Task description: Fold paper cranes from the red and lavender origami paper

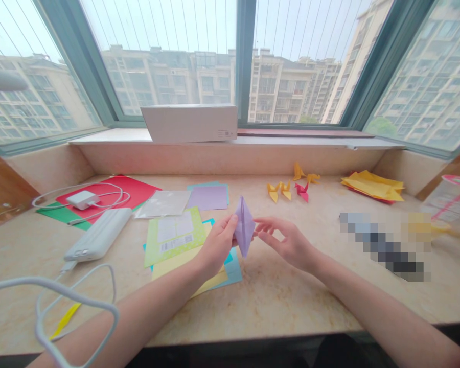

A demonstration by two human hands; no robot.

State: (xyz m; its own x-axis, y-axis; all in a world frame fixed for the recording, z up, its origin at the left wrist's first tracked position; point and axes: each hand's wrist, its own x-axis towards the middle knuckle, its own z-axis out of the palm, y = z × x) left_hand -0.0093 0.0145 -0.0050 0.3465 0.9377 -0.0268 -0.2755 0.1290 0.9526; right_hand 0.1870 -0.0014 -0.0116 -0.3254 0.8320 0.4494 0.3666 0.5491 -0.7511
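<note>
A purple paper folded into a narrow diamond (244,227) stands upright above the table, in front of me. My left hand (221,240) pinches its left side between thumb and fingers. At its right edge is my right hand (285,240), with thumb and index finger apart and fingertips touching or very close to the paper; the lower fingers are partly hidden. Under and beside my left hand lie a green paper packet (150,245) and yellow and blue sheets (233,268). Flat purple paper (209,198) lies behind them.
Folded yellow birds (285,190) and a red one (302,192) stand at the back. Yellow sheets (373,185) lie back right, near a clear cup (450,199) and a blurred object. At left are a power bank (99,235), charger (83,200), red paper (141,188) and looping white cable (115,306).
</note>
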